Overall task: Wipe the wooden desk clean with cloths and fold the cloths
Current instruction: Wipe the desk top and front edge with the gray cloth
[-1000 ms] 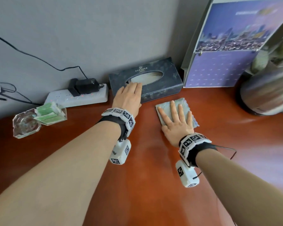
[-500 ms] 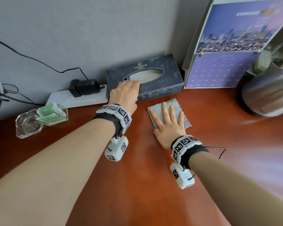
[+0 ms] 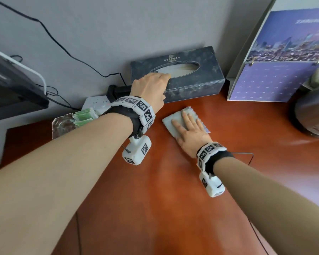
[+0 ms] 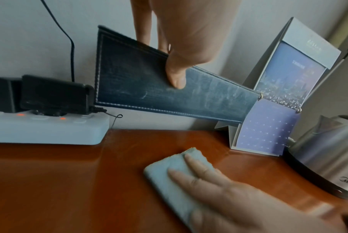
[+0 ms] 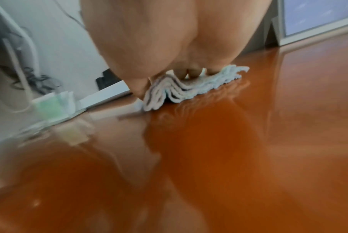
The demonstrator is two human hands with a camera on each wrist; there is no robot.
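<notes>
My left hand grips the dark blue tissue box by its left end, fingers over the top and thumb on the front face. In the left wrist view the tissue box is tilted and its bottom edge is raised off the wooden desk. My right hand lies flat, fingers straight, on a folded light blue cloth, pressing it to the desk just in front of the box. The cloth shows stacked folded layers under the palm.
A white power strip with a black charger lies against the wall to the left of the box. A glass dish with green packets stands further left. A desk calendar and a steel kettle stand at the right.
My left hand went from resting on the tissue box to gripping and raising it. My right hand slid the cloth to the left, closer to the box.
</notes>
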